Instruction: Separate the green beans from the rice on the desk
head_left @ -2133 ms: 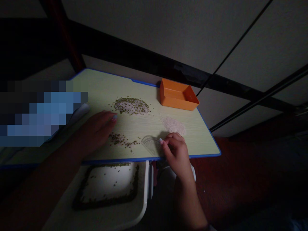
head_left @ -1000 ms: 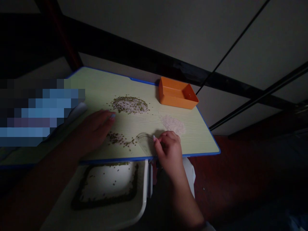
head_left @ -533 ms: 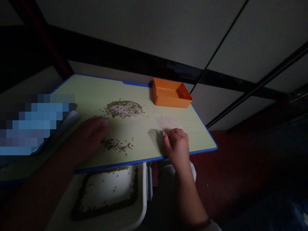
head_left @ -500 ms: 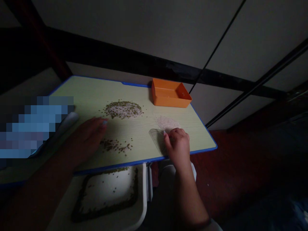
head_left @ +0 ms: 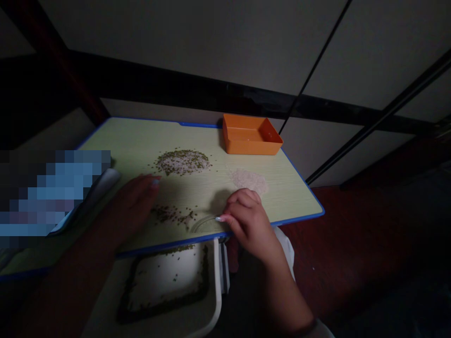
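Head view: R hand [head_left: 248,218] pinching clear protractor [head_left: 203,222], near edge of table [head_left: 136,134].
L hand [head_left: 136,195] by seed scatter [head_left: 172,214]; I can't tell if its fingers grip. Pale grains [head_left: 249,180] lie apart from mixed pile [head_left: 183,161], prob. to avoid mixing; protractor's curve prob. left free.

Orange box [head_left: 251,147], blue-edged yellow-green table [head_left: 289,188].

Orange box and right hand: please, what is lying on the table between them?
A pile of pale grains lies on the table between the orange box and the right hand, as the head view shows.
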